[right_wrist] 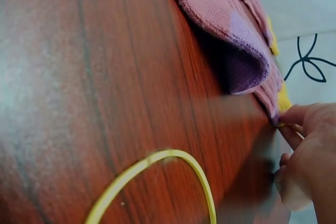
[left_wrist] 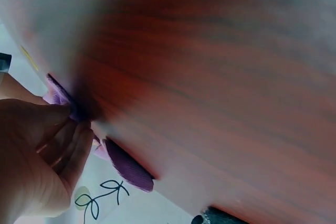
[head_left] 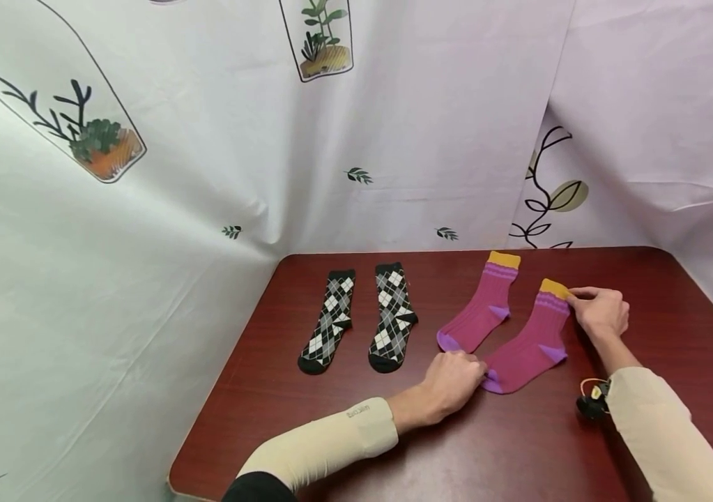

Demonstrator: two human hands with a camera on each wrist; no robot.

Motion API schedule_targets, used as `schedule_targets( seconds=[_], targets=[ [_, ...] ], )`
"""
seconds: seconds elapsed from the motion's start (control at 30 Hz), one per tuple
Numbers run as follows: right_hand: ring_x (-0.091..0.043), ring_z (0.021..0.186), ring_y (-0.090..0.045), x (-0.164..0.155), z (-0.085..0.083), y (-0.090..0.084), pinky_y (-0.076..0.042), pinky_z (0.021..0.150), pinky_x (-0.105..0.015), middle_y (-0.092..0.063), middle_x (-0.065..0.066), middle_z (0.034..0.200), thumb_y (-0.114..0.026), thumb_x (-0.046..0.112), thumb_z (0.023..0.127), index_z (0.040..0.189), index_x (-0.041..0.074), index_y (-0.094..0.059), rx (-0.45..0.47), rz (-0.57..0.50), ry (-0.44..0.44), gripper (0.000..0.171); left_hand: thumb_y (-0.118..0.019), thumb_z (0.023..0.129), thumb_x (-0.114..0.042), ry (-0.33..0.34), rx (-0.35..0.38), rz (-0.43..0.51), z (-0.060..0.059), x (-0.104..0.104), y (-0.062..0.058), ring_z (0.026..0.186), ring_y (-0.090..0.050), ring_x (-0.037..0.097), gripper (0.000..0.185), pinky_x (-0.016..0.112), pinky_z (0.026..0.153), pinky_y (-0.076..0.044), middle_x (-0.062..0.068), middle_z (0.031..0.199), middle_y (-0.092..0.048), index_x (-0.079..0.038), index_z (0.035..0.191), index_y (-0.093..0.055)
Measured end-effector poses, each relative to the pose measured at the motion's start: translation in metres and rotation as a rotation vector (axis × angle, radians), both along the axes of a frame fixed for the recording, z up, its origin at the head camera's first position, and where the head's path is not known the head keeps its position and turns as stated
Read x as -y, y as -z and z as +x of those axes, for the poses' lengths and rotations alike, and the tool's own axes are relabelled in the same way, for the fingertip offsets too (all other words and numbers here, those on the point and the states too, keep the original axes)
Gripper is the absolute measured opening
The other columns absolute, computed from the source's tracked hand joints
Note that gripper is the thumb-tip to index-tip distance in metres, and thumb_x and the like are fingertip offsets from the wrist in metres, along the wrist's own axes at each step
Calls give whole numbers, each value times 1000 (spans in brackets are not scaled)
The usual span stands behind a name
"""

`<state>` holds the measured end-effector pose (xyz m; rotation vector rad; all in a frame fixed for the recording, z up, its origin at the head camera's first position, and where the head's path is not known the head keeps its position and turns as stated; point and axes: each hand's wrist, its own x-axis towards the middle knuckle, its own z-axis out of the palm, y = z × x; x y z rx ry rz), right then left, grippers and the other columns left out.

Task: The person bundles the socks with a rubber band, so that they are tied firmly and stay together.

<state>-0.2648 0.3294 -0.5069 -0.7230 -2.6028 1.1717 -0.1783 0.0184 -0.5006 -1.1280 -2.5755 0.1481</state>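
A magenta sock (head_left: 527,348) with a yellow cuff and purple heel and toe lies flat at the table's right side. My right hand (head_left: 603,310) pinches the edge of its yellow cuff between thumb and fingers, as the right wrist view also shows. At its purple toe, my left hand (head_left: 453,382) pinches the fabric; in the left wrist view the thumb and fingers (left_wrist: 79,148) meet on the toe. The matching magenta sock (head_left: 478,307) lies just left of it, its toe close behind my left hand.
Two black, grey and white argyle socks (head_left: 331,321) (head_left: 392,317) lie side by side on the left of the dark red table (head_left: 268,418). Patterned white cloth (head_left: 425,139) hangs behind the table. A small black device (head_left: 592,404) with a yellow loop sits at my right wrist.
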Motion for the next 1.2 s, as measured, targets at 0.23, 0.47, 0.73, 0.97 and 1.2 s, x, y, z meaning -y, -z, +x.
schedule_targets(
  seconds=[0.23,0.47,0.73,0.97,1.2],
  targets=[
    [-50,115,-48,2,5,-1,-42,82,-55,-59,-28,127,-65,42,92,119,3,-69,-9,23,-47,48,-61,98,-27,-3,43,10,-4,7,-4,70,-66,7,14,26,52,-51,-18,85,-70,-31,90,-73],
    [-49,117,-46,7,12,-7,-33,99,-56,-62,-30,119,-67,35,91,111,-5,-69,-69,-17,-100,45,-61,98,-37,-36,187,133,-5,21,-7,78,-70,7,14,26,62,-53,-19,93,-72,-33,103,-74],
    [-9,66,-67,13,21,-18,-46,61,-17,-71,6,70,-69,29,90,113,-6,-67,-93,-156,-174,42,-64,98,-29,-24,302,282,-5,38,-10,89,-68,1,12,20,73,-53,-18,100,-72,-27,106,-72],
    [0,63,-62,17,30,-24,-50,60,-17,-64,12,73,-64,24,93,111,-9,-60,-91,-291,-274,37,-65,97,-25,-14,332,364,0,53,-16,89,-66,-2,7,17,75,-52,-14,100,-71,-22,103,-67],
    [-2,71,-63,17,42,-29,-53,67,-19,-60,12,81,-60,18,96,98,0,-59,-43,-479,-424,18,-70,94,-26,-53,379,397,1,70,-20,85,-64,-5,9,15,76,-50,-14,97,-73,-23,102,-73]
  ],
)
